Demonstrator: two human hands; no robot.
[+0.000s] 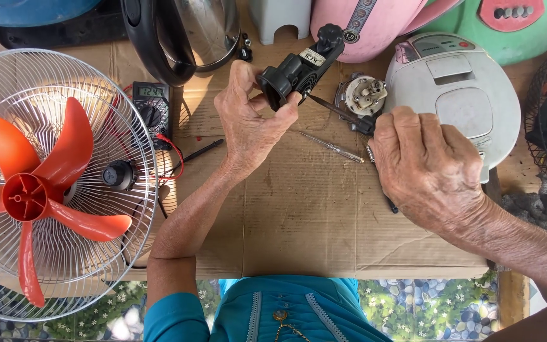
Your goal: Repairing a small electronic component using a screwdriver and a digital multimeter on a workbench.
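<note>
On my left the fan (39, 190) with red blades lies flat, and the multimeter (152, 104) sits beside it within reach. My left hand (248, 120) is clamped around the black motor housing (299, 66), lifted and tilted so I see inside. My right hand (428, 164) grips the screwdriver (337, 109), whose tip touches the housing. A second screwdriver (332, 147) rests on the cardboard (305, 215).
</note>
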